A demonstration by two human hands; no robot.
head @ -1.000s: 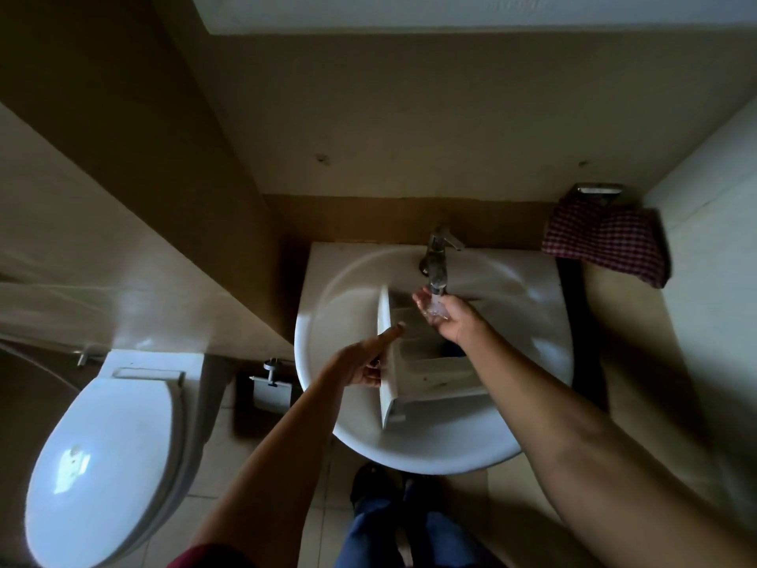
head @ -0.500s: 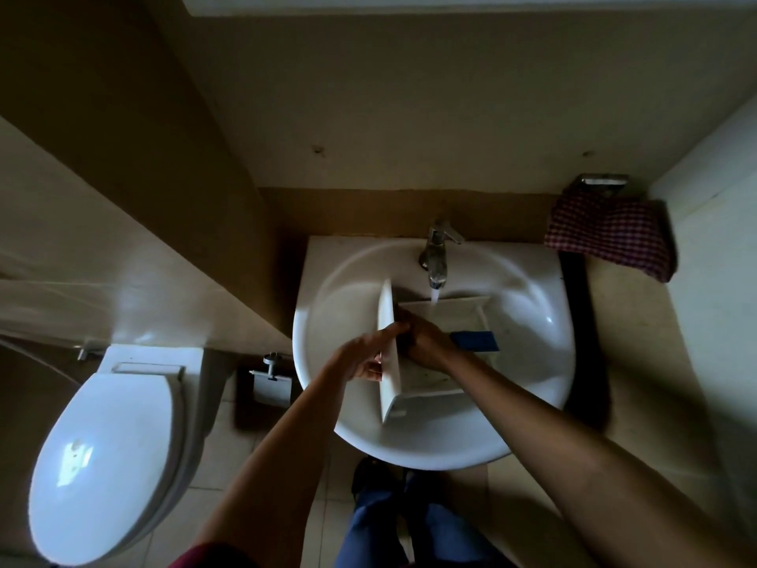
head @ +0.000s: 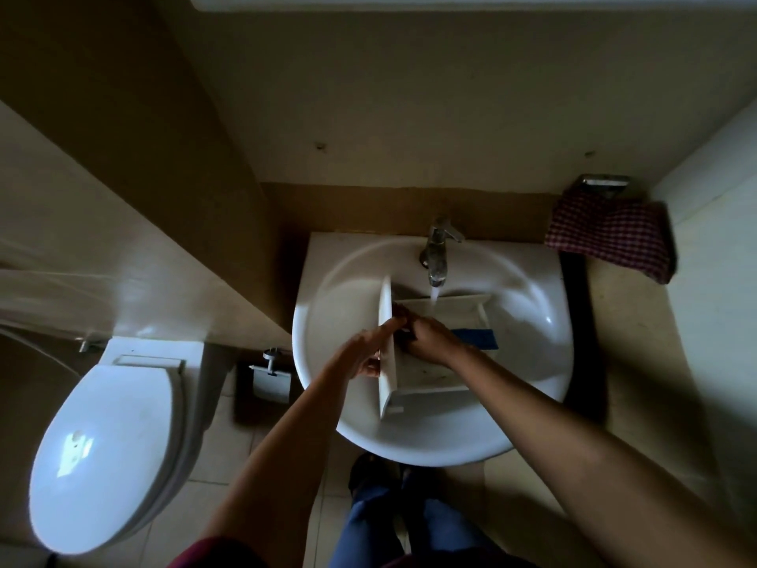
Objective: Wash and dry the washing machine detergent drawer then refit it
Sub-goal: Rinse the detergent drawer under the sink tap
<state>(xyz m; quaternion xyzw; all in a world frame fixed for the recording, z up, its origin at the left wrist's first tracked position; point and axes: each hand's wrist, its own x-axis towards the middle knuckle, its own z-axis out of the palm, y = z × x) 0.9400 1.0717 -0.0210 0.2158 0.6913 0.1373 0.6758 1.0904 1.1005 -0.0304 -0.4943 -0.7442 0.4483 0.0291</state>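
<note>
Left grip (head: 364, 354) is clamped on the front panel of the one detergent drawer (head: 430, 379), which lies mid-sink (head: 430, 448) under one running tap (head: 436, 256). Right grip (head: 430, 340) is inside the drawer with its fingertips hidden, so I cannot tell whether it is clasping anything. One blue insert (head: 475, 338) is partly covered.
</note>
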